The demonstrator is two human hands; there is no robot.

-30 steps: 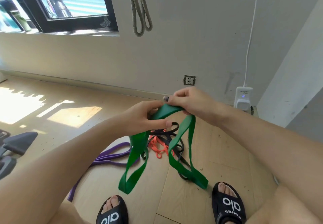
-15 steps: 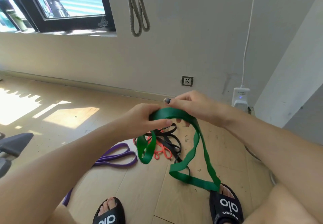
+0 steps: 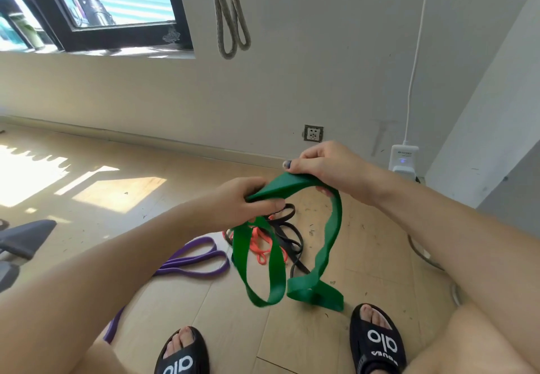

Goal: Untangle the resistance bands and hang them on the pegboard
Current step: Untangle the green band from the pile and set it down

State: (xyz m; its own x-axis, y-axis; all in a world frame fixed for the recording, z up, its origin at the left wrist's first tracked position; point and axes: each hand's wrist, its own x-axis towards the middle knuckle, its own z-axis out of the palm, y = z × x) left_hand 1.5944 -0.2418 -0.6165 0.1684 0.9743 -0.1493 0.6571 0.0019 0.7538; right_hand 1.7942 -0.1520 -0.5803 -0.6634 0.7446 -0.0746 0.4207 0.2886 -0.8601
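Note:
A wide green band (image 3: 328,245) hangs in the air between both hands. My left hand (image 3: 239,198) pinches one stretch of it, and my right hand (image 3: 327,166) grips the top fold a little farther right. Two green loops dangle down to just above the floor. Beneath them on the wood floor lie a black band (image 3: 292,236) and an orange band (image 3: 258,246), still twisted together. A purple band (image 3: 193,262) lies stretched out to their left. A grey band (image 3: 230,23) hangs on the wall above. No pegboard is in sight.
My two feet in black sandals (image 3: 377,341) stand close below the bands. A wall socket (image 3: 313,133) and a white plugged-in device (image 3: 404,160) with its cable sit at the right wall. Grey equipment (image 3: 23,239) juts in at the left. A window (image 3: 96,2) is upper left.
The green band's loops have shifted: the left loop has dropped lower and the right loop has swung in from beside my right foot. Both hands keep their grip and have barely moved.

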